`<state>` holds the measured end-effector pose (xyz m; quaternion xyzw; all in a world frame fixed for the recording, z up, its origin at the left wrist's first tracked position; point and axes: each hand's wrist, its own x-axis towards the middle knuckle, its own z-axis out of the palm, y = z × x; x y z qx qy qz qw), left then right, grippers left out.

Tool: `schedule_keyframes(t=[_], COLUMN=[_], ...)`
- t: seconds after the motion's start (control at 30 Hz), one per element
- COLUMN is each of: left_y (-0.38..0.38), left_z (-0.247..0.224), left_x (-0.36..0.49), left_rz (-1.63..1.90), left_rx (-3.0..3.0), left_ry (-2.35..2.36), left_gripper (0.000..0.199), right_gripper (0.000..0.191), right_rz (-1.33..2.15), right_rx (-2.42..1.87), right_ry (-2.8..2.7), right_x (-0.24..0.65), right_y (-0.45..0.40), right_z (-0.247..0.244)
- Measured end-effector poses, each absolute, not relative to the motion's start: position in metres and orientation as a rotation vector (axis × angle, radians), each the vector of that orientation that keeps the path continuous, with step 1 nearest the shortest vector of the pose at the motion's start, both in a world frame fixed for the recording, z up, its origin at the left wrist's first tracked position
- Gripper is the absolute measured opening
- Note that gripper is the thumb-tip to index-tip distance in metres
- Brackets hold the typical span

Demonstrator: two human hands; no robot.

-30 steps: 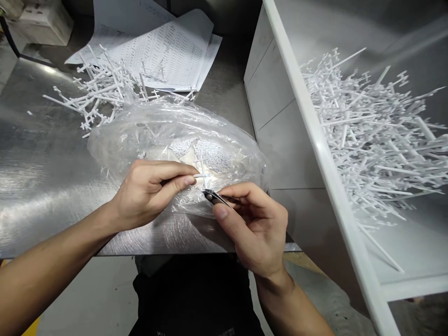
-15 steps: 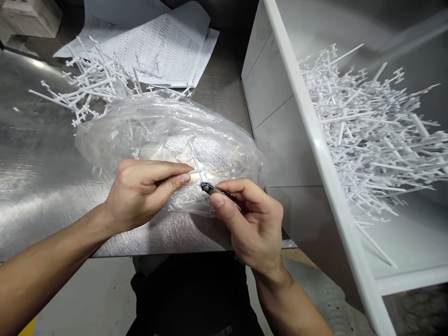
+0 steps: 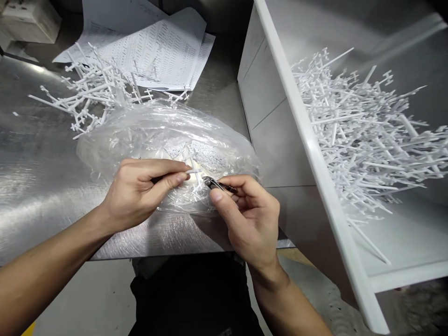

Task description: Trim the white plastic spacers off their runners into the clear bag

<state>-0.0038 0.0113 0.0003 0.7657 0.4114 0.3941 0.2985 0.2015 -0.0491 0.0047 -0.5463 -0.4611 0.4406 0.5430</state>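
Observation:
Between thumb and forefinger, my left hand (image 3: 143,193) pinches the end of a white plastic sprue (image 3: 196,176), a thin stem with cross branches. My right hand (image 3: 247,217) is closed on a metal nail clipper (image 3: 214,183), whose jaws are just right of the sprue's branches. Whether the jaws touch the plastic I cannot tell. Below both hands a clear plastic bag (image 3: 147,123) lies spread on the metal table, with a pile of small pale pieces (image 3: 210,155) showing in its opening. The pieces are too small to make out singly.
Behind the bag lies a heap of white sprues (image 3: 101,88), partly over printed sheets (image 3: 164,51). A white open-fronted bin (image 3: 311,154) at the right holds a large pile of sprues (image 3: 371,140). A pale box (image 3: 31,21) stands at the far left of the metal table (image 3: 38,186).
The clipper has shifted slightly up and right from the sprue's lower branch, which now shows more fully. My left hand keeps its pinch on the stem. The whole view has shifted a little.

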Motion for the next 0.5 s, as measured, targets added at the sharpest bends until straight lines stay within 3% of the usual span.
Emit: schedule_keyframes(t=[0.5], left_y=[0.0100], left_z=[0.0012], left_x=[-0.0030], left_rz=[1.078], left_rx=[2.067], left_ry=[1.048], left_gripper=[0.014], right_gripper=[0.007], right_rz=[1.004], right_rx=[-1.306], right_ry=[-1.119], right_x=[0.2021], right_y=[-0.0502], right_z=[0.0054])
